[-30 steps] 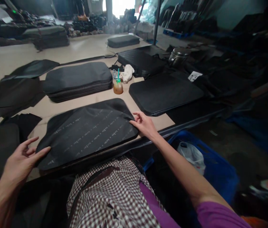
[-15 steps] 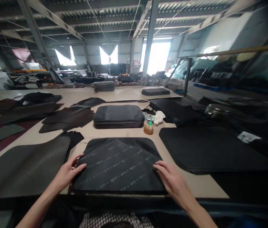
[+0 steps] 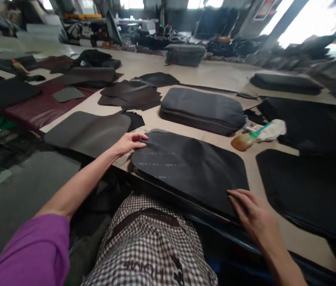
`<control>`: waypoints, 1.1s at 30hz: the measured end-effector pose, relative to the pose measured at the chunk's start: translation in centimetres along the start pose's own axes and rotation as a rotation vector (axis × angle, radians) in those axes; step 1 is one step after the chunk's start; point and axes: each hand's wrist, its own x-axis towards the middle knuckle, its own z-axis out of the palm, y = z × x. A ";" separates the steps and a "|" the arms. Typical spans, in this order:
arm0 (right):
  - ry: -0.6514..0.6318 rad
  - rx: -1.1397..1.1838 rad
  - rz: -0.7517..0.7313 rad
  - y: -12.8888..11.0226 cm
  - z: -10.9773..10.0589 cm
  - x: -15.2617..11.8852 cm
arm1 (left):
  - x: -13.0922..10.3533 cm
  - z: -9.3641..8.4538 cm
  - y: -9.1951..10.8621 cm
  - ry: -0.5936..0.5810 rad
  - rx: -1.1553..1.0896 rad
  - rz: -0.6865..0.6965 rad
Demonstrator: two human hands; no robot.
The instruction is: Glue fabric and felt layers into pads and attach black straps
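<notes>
A black rounded panel [image 3: 192,163] lies at the table's front edge on top of similar layers, with pale lettering showing on its left part. At its far left corner is my left hand [image 3: 129,143], thumb and fingers apart beside the edge. My right hand [image 3: 253,210] is at the near right corner, its fingertips drawn together on the panel's edge; the thumb is partly hidden. Behind the panel stands a neat stack of black panels [image 3: 202,109]. An amber bottle with a green spout [image 3: 242,142] is next to a crumpled white cloth [image 3: 275,130].
Large dark pieces [image 3: 311,190] lie to the right, and a dark grey sheet [image 3: 87,133] to the left. Brown-black cut pieces [image 3: 130,94] are farther back, near a maroon covering [image 3: 37,109]. More stacks [image 3: 185,55] stand at the far side.
The view has turned left and down, bringing the checked apron and purple sleeve into sight. Both hands remain at the panel's sides. Less of its lettering shows now.
</notes>
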 end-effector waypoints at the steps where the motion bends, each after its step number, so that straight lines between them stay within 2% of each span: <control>1: 0.002 -0.001 -0.004 -0.1 -0.1 0.1 | 0.1 0.0 -0.3 -0.009 0.033 0.013; 9: 0.011 -0.015 -0.020 -0.3 -0.5 0.4 | -0.1 0.0 -1.9 -0.021 0.278 0.131; 16: 0.009 -0.032 -0.026 -0.5 -0.6 0.4 | -0.5 -0.1 -2.1 0.009 0.357 0.134; 29: -0.005 -0.011 0.022 -0.8 -0.7 0.1 | -0.9 0.5 -2.4 -0.009 0.600 0.282; 33: -0.031 -0.088 0.050 -1.8 -1.3 0.6 | -1.2 0.5 -2.6 0.044 0.698 0.345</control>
